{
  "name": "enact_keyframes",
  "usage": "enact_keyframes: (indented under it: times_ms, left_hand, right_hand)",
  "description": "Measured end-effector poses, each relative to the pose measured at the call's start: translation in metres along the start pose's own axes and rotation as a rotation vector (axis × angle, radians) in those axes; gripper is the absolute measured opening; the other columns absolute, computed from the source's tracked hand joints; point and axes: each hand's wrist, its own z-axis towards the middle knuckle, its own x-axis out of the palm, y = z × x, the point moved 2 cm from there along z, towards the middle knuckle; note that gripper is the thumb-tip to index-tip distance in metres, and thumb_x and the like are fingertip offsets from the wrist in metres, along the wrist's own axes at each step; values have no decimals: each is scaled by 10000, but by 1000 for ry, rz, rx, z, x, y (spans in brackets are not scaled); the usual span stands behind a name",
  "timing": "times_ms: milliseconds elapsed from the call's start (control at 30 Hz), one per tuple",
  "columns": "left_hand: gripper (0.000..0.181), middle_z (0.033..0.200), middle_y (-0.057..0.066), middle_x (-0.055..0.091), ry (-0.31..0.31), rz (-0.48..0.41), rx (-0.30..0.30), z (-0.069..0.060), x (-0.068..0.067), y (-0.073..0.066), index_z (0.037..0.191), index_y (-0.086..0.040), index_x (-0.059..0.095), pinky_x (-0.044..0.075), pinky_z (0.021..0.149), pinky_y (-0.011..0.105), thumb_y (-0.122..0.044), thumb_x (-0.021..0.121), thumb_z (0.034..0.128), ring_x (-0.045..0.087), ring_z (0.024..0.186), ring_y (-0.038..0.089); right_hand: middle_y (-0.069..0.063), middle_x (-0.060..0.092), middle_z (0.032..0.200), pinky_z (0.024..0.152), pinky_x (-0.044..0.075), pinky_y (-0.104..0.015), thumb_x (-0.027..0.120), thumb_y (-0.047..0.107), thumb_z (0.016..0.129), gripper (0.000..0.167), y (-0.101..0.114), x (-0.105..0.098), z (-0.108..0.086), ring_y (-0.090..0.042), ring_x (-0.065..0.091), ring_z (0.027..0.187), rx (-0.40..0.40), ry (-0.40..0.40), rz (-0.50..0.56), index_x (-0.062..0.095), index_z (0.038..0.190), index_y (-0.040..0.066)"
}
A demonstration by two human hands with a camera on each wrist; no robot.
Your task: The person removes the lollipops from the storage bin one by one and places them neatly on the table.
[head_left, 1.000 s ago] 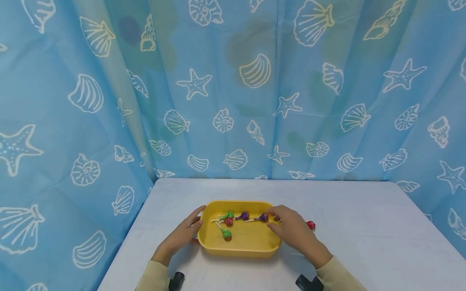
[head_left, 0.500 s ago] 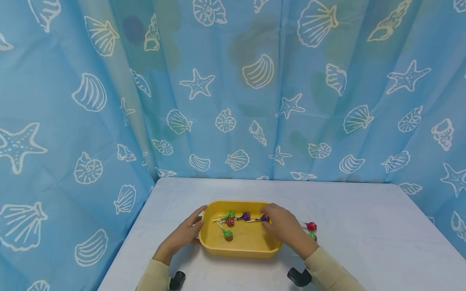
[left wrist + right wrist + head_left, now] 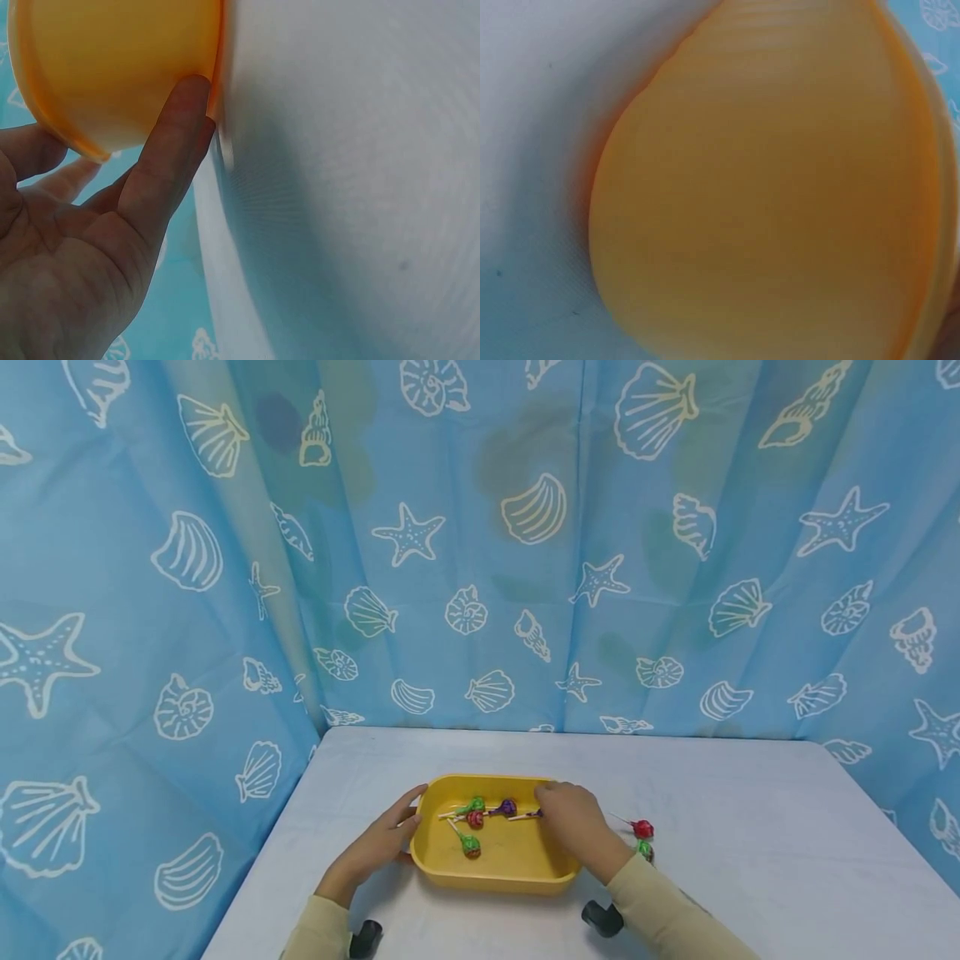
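A yellow tray (image 3: 495, 870) stands on the white table, several wrapped lollipops lying in it. My left hand (image 3: 382, 839) is at the tray's left end; in the left wrist view a fairly straight finger touches the outer wall. Over the right end reaches my right hand (image 3: 577, 822), its fingers bent down at a purple lollipop (image 3: 534, 814). That lollipop's head is mostly covered, so a grip cannot be made out. Left of it lie another purple lollipop (image 3: 506, 807), a red one (image 3: 475, 819) and green lollipops (image 3: 470, 846). The right wrist view shows mainly the tray's outer wall (image 3: 765, 195).
To the right of the tray, a red lollipop (image 3: 642, 828) and a green-wrapped lollipop (image 3: 645, 850) lie on the table (image 3: 750, 827). A blue seashell-print curtain (image 3: 480, 543) hangs behind and at the sides. Black wrist devices (image 3: 366, 938) show near both sleeves.
My right hand has moved left and further into the tray, covering the purple lollipop's head. The green lollipop on the table has come into view. My left hand stays put.
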Motion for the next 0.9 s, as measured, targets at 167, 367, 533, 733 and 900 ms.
enact_keyframes:
  times_ms: [167,367,533,733,900]
  left_hand:
    - [542,1539,314,359,1,5,-3,1,0,2,1599,-184,313,618,767,444,-182,472,1081,568,1210,420]
    - [540,1545,310,353,11,8,3,2,0,3,1602,-190,309,617,776,440,-183,465,1085,563,1219,417]
    - [539,1540,312,358,10,6,8,2,0,2,1602,-185,307,618,772,439,-184,465,1087,579,1199,409]
    - [540,1537,315,359,6,6,4,1,0,1,1602,-179,305,619,760,443,-177,467,1087,592,1180,399]
    - [541,1533,312,368,-5,15,-3,0,1,1,1601,-185,309,619,759,444,-179,473,1086,591,1183,408]
  right_hand:
    - [-58,671,814,805,597,-412,831,59,835,160,3,3,4,-246,635,751,-22,15,-110,701,929,72]
    - [-37,628,750,785,578,-387,874,104,797,179,6,7,5,-212,576,702,-34,35,-190,712,872,97]
    - [-41,617,756,789,559,-376,866,112,807,147,5,10,3,-208,557,714,-45,15,-210,724,840,107]
    - [-28,647,771,789,524,-370,849,132,830,116,4,14,1,-203,552,731,-60,7,-236,738,866,127]
    - [-1,690,775,821,502,-397,848,114,825,118,3,18,0,-202,570,752,-66,8,-209,746,871,153]
